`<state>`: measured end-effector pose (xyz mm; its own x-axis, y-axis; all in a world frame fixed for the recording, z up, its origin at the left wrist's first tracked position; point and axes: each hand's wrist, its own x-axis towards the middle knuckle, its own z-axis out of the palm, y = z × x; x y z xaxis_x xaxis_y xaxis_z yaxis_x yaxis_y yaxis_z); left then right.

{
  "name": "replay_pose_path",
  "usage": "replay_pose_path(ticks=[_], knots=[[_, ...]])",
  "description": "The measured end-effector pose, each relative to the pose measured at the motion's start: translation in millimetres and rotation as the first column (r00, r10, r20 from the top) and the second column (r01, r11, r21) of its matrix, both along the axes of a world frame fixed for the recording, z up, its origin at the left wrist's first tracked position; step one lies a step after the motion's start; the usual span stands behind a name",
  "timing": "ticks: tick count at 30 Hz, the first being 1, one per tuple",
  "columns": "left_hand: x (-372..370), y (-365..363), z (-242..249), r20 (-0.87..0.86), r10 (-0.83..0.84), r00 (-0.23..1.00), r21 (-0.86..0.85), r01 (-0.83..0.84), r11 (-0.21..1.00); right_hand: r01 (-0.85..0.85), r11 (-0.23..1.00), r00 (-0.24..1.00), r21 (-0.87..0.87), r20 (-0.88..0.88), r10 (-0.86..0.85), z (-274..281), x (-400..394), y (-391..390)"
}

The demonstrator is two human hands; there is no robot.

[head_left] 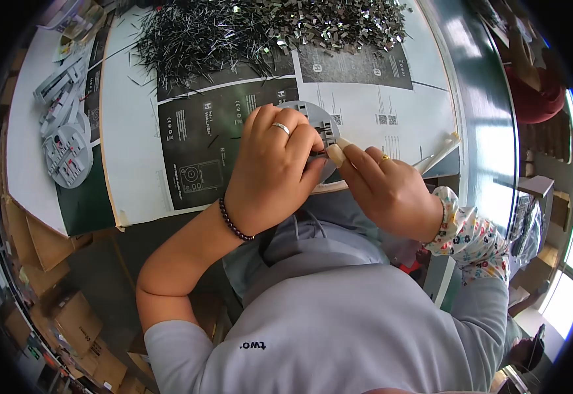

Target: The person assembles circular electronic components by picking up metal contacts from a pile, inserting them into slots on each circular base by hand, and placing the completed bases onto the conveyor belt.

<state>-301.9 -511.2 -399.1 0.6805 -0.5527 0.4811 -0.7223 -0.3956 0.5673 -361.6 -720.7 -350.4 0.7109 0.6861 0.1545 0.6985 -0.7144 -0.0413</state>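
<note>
A round grey plastic piece [309, 113] with slots and small dark parts lies at the near edge of the table, partly covered by my hands. My left hand [273, 154] wears a ring and a dark bead bracelet; its fingers are bent and closed on the left side of the grey piece. On the right side of the piece, my right hand [385, 187] has thumb and index finger pressed together at its rim. Whatever small part lies between those fingertips is too hidden to name.
Piles of thin black strips [194, 43] and small metallic pieces [339, 23] lie at the back of the table. More grey plastic parts [69, 154] are stacked at the left. Printed sheets [194, 148] cover the tabletop. Cardboard boxes [76, 322] stand on the floor at left.
</note>
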Motion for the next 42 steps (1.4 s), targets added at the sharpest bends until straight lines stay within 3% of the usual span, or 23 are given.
replay_pose_path(ticks=[8,10,12,13,15,16,18,21,22,24,26,29,32,35,39,42], knots=[[5.0,5.9,7.2,-0.081,-0.022,0.996,0.003,0.022,1.0,-0.032,0.992,0.995,-0.12,0.091,0.043,-2.5,0.4,-1.1],[32.3,20.0,14.8,0.079,0.201,0.976,-0.076,-0.195,0.978,-0.023,0.999,1.0,-0.034,-0.006,0.022,1.0,3.3,-4.2],[74.0,31.7,13.4,0.318,0.373,0.872,0.027,-0.402,0.915,-0.02,1.0,0.998,0.01,-0.053,0.02,3.4,6.5,-7.7],[83.1,35.7,9.4,0.318,0.376,0.87,0.028,-0.406,0.914,0.039,0.988,0.994,0.153,-0.102,-0.024,3.8,9.8,-13.2],[99.9,36.0,0.7,0.36,0.338,0.87,0.198,-0.425,0.883,0.176,0.897,0.974,0.405,-0.206,-0.097,6.1,23.5,-26.3],[105.9,36.4,-1.9,0.38,0.313,0.87,0.282,-0.431,0.857,0.176,0.897,0.975,0.405,-0.2,-0.101,7.3,32.6,-30.7],[107.8,38.5,2.7,0.407,0.297,0.864,0.267,-0.424,0.865,0.241,0.843,0.966,0.481,-0.203,-0.161,6.4,52.5,-40.7],[94.6,34.8,8.4,0.432,0.275,0.859,0.238,-0.403,0.884,0.165,0.928,0.979,0.335,0.059,-0.196,-11.5,102.8,-24.6],[89.1,33.2,13.0,0.314,0.308,0.898,0.22,-0.384,0.897,0.126,0.957,0.973,0.26,0.156,-0.171,-17.2,117.5,-17.7],[78.5,35.3,24.0,0.068,0.355,0.932,0.18,-0.362,0.915,0.131,0.976,0.973,0.175,0.164,-0.16,-25.2,132.8,-9.9],[66.9,42.8,31.5,0.051,0.326,0.944,0.169,-0.33,0.929,0.146,0.989,0.975,0.001,0.17,-0.144,-32.6,141.4,-5.1],[52.4,46.3,37.1,0.009,0.244,0.97,0.127,-0.244,0.962,0.185,0.976,0.98,0.113,0.056,-0.192,-38.7,142.2,-19.8],[39.8,38.2,41.1,-0.366,0.144,0.919,-0.062,-0.179,0.982,0.201,0.966,0.98,0.161,-0.015,-0.201,-35.9,138.9,-31.0],[27.3,27.7,36.9,-0.392,0.095,0.915,-0.191,-0.181,0.965,0.209,0.967,0.977,0.148,-0.069,-0.2,-25.4,126.0,-43.6],[20.3,31.4,27.9,-0.421,0.012,0.907,-0.35,-0.175,0.92,0.315,0.909,0.938,0.272,-0.234,-0.255,-2.8,117.8,-47.4],[15.4,30.0,28.7,-0.419,0.016,0.908,-0.348,-0.177,0.921,0.157,0.98,0.98,0.123,0.104,-0.17,-15.6,105.0,-34.3]])
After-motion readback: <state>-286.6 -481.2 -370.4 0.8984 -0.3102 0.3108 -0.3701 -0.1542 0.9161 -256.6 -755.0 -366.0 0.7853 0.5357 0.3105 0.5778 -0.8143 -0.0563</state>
